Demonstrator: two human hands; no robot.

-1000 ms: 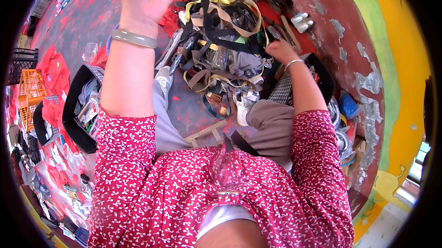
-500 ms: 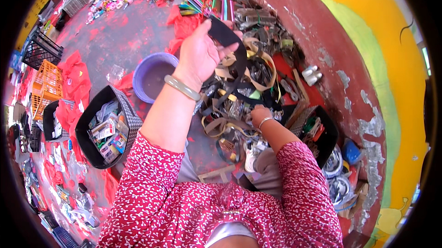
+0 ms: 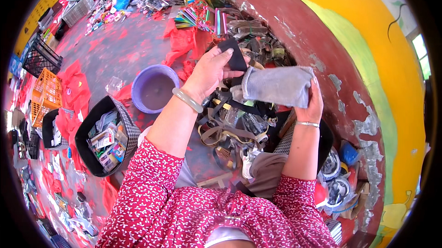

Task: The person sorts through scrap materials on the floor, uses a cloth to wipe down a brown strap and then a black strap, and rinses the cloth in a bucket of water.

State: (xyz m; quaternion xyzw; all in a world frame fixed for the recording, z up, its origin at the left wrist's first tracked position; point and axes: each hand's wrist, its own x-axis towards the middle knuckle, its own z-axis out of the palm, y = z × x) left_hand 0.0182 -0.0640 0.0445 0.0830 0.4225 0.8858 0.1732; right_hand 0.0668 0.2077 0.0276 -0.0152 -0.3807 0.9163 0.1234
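Observation:
My left hand [image 3: 208, 74] is closed on a wide black strap [image 3: 234, 54], pinched between thumb and fingers, its folded upper part standing above them. My right hand [image 3: 312, 104] grips the right end of a folded grey cloth [image 3: 276, 86], thumb on top. The cloth's left end lies close by the strap; whether they touch I cannot tell. Beneath both hands is a tangled heap of belts [image 3: 221, 133], brown, tan and black, some in clear wrapping. The cloth hides part of this heap.
A purple basin [image 3: 136, 92] stands left of the heap. Nearer me is a checked basket [image 3: 132, 130] of small packaged goods; another dark basket [image 3: 326, 140] sits partly behind my right forearm. The peeling red wall [image 3: 331, 59] curves along the right. Wrapped goods [image 3: 248, 29] lie beyond the heap.
My right hand has come up from the heap and now holds the grey cloth. My left hand has moved slightly lower and nearer, still with the black strap.

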